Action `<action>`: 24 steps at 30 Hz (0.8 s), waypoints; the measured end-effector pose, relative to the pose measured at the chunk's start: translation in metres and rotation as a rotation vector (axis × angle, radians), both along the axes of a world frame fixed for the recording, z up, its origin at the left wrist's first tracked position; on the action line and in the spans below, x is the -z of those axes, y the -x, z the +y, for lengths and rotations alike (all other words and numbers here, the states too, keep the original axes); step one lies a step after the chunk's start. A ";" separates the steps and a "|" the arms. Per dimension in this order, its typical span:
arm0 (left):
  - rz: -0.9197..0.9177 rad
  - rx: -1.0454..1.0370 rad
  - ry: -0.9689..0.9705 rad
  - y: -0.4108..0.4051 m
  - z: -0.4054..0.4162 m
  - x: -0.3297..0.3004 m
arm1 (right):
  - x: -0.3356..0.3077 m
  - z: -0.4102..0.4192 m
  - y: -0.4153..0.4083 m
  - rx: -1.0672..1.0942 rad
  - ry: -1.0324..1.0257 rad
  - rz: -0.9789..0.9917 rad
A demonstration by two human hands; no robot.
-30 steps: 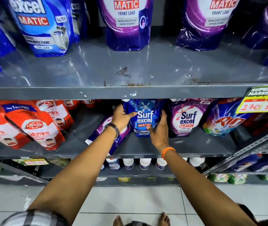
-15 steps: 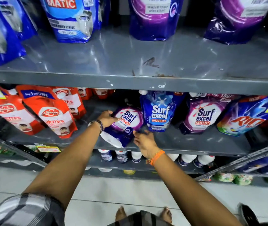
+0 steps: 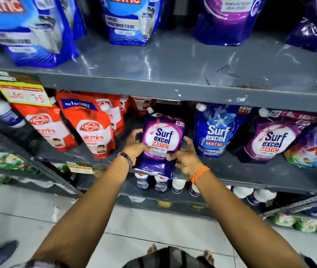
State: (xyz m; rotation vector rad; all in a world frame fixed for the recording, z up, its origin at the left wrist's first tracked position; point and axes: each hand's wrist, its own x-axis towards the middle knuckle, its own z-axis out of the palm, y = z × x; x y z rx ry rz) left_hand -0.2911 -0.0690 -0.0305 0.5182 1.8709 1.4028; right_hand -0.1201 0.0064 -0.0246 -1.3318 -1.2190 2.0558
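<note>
A purple Surf Excel Matic pouch stands upright at the front of the middle shelf, its base over the shelf edge. My left hand grips its left side, thumb on the front. My right hand holds its lower right side, fingers curled round the edge. To its right stands a blue Surf Excel pouch, then another purple Surf Excel pouch.
Red Lifebuoy pouches stand left of my hands. A Rin pouch is at the far right. Large blue and purple pouches line the upper shelf. White bottles fill the shelf below. A yellow price tag hangs at left.
Both hands left the blue pouch and moved to the purple pouch that lay tilted on its left. They have stood it upright. The view swung left.
</note>
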 end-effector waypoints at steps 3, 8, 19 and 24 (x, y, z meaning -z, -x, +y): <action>-0.021 -0.042 -0.167 0.007 -0.005 -0.008 | -0.018 0.003 0.009 -0.028 -0.168 0.068; 0.035 -0.086 -0.300 0.005 -0.002 -0.024 | -0.036 0.013 0.033 -0.060 -0.495 -0.007; 0.184 -0.186 -0.198 0.006 0.007 -0.021 | -0.003 0.029 0.064 -0.099 -0.761 -0.198; 0.208 -0.135 -0.204 0.007 0.004 -0.018 | 0.007 0.032 0.059 -0.110 -0.742 -0.191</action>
